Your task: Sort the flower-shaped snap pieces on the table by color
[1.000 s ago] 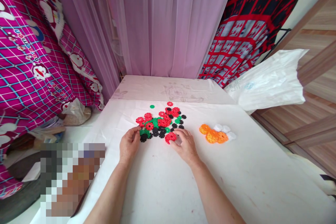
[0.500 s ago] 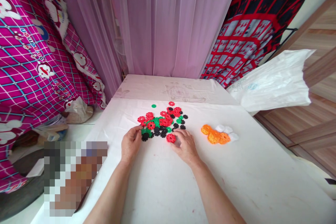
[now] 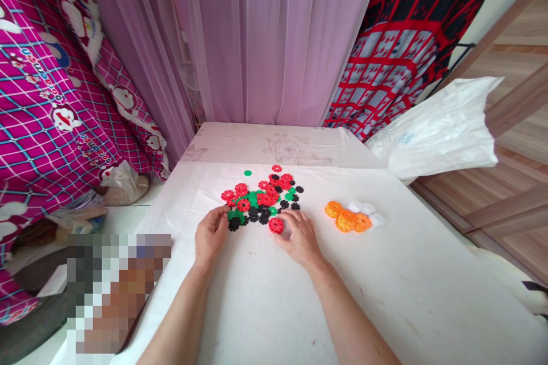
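A heap of red, green and black notched plastic discs [image 3: 253, 199] lies on the white-covered table. My right hand [image 3: 302, 238] is curled around a small stack of red notched discs [image 3: 276, 225] at the heap's near right edge, its thumb and fingers at the stack's side. At the left edge of the heap, my left hand [image 3: 210, 238] has its fingertips brought together beside a black disc [image 3: 234, 223]. Whether a disc sits between those fingertips is hidden.
Orange stacks of discs [image 3: 347, 219] and white ones [image 3: 367, 211] lie to the right. A white plastic bag [image 3: 440, 131] hangs by the table's right edge. Purple curtains [image 3: 274, 40] stand behind the table [image 3: 257, 308]. A blurred-out patch [image 3: 124, 291] covers the left edge.
The whole view has shifted slightly, so everything sits a little further left. Both hands keep nearly the same place and pose against the discs.
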Demonstrator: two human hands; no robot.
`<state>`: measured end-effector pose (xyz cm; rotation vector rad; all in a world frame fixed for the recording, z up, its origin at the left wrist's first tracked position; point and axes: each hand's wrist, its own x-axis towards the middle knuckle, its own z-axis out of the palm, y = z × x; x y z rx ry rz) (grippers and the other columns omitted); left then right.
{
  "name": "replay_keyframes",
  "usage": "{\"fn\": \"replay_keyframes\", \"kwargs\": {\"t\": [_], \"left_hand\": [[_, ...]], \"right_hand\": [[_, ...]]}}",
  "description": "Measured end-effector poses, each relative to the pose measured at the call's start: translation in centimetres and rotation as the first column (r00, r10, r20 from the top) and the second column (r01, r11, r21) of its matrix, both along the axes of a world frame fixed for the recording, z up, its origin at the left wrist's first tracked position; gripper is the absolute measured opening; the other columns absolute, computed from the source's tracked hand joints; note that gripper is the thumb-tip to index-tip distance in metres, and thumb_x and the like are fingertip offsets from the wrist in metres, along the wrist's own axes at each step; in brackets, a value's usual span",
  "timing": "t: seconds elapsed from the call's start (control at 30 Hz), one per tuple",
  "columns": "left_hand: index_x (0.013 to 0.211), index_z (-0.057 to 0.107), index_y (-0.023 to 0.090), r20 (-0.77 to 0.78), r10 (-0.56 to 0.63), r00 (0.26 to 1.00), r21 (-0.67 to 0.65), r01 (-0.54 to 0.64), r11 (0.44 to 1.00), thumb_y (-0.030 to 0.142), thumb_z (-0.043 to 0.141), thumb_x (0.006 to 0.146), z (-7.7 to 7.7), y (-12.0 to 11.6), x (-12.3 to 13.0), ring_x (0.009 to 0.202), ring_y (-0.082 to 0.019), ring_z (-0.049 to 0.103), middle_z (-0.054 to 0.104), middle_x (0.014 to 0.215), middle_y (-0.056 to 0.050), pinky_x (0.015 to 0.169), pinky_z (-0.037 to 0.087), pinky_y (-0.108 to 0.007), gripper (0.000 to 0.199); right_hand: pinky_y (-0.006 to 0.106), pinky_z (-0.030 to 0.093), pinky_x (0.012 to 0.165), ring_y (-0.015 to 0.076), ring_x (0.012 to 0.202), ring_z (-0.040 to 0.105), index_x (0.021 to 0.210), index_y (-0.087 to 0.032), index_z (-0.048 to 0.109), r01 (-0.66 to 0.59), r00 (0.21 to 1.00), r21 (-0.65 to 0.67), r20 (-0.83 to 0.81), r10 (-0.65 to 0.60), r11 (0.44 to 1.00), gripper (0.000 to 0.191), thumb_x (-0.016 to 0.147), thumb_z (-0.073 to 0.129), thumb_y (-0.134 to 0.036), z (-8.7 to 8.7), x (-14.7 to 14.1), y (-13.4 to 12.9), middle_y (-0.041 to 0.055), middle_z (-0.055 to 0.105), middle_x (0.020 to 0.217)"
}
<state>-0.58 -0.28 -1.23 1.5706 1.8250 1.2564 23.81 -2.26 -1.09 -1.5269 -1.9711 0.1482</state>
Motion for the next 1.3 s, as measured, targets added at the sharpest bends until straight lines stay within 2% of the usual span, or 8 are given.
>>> {"fn": "replay_keyframes", "kwargs": {"t": [0.47,0.57,0.63,0.77,0.87,1.0,1.17,1.3], "left_hand": [[0.100,0.071,0.022,-0.015,0.000,1.000,-0.003,0.000,1.000,0.043,0.046,0.083,-0.1,0.1,-0.2,0.081,-0.019,0.068,0.075,0.092,-0.003,0.073,0.053,-0.031,0.036],[0.100,0.071,0.023,-0.017,0.001,1.000,0.000,-0.001,1.000,0.043,0.046,0.083,0.0,0.1,-0.2,0.082,-0.019,0.068,0.076,0.093,-0.003,0.073,0.053,-0.030,0.036],[0.099,0.071,0.023,-0.011,0.005,1.000,-0.002,-0.005,1.000,0.043,0.047,0.083,0.0,0.1,-0.2,0.079,-0.019,0.068,0.076,0.091,-0.003,0.071,0.053,-0.030,0.036],[0.099,0.071,0.022,0.008,0.000,1.000,-0.005,0.000,1.000,0.044,0.047,0.083,0.0,0.1,-0.2,0.076,-0.018,0.068,0.076,0.088,-0.003,0.070,0.053,-0.030,0.036],[0.100,0.071,0.022,0.017,0.005,1.000,-0.018,-0.005,1.000,0.044,0.047,0.083,-0.1,0.2,-0.2,0.080,-0.020,0.069,0.076,0.091,-0.003,0.073,0.053,-0.031,0.036],[0.100,0.071,0.022,0.028,0.007,1.000,-0.016,-0.006,1.000,0.044,0.047,0.083,-0.1,0.1,-0.2,0.081,-0.020,0.069,0.076,0.092,-0.004,0.074,0.053,-0.032,0.036],[0.099,0.071,0.022,0.019,0.002,1.000,-0.009,-0.001,1.000,0.044,0.047,0.083,0.3,0.1,-0.1,0.078,-0.019,0.069,0.076,0.090,-0.004,0.071,0.053,-0.031,0.036],[0.099,0.071,0.022,0.009,-0.005,1.000,-0.008,0.005,1.000,0.043,0.047,0.083,0.2,0.1,-0.1,0.078,-0.019,0.069,0.076,0.090,-0.003,0.070,0.053,-0.030,0.036]], "right_hand": [[0.039,0.042,0.093,0.0240,0.107,0.057,0.103,-0.024,0.066,0.014,0.998,0.037,-0.060,-0.012,0.999,0.026,0.077,0.069,-0.028,0.2,0.0,0.6,0.0058,0.067,0.114],[0.038,0.042,0.092,0.0230,0.107,0.056,0.100,-0.026,0.069,0.048,0.999,0.056,-0.024,-0.046,0.997,0.019,0.081,0.065,-0.027,1.2,-0.1,2.3,0.0052,0.067,0.113],[0.040,0.041,0.094,0.0252,0.113,0.053,0.105,-0.028,0.070,0.048,0.997,0.035,0.058,-0.050,0.998,0.025,0.080,0.067,-0.028,2.2,-0.5,4.0,0.0059,0.063,0.121],[0.050,0.037,0.101,0.0329,0.132,0.038,0.117,-0.030,0.067,-0.022,0.976,-0.062,0.214,0.034,0.998,0.045,0.072,0.076,-0.037,3.5,-1.4,7.1,0.0088,0.047,0.143],[0.055,0.034,0.103,0.0342,0.138,0.031,0.107,-0.029,0.071,-0.062,0.963,-0.138,0.253,0.096,0.988,0.038,0.071,0.078,-0.037,3.2,-1.7,8.4,0.0089,0.044,0.147],[0.055,0.036,0.102,0.0329,0.137,0.033,0.094,-0.027,0.072,-0.054,0.976,-0.138,0.203,0.081,0.989,0.022,0.074,0.076,-0.036,2.3,-1.5,8.6,0.0083,0.050,0.142],[0.051,0.037,0.103,0.0317,0.136,0.036,0.108,-0.027,0.070,-0.055,0.983,-0.126,0.169,0.076,0.991,0.040,0.072,0.078,-0.042,2.2,-0.8,7.7,0.0091,0.052,0.141],[0.050,0.036,0.104,0.0319,0.137,0.035,0.108,-0.028,0.072,-0.063,0.977,-0.137,0.195,0.089,0.989,0.037,0.073,0.076,-0.042,2.7,0.2,7.5,0.0080,0.052,0.141]]}}
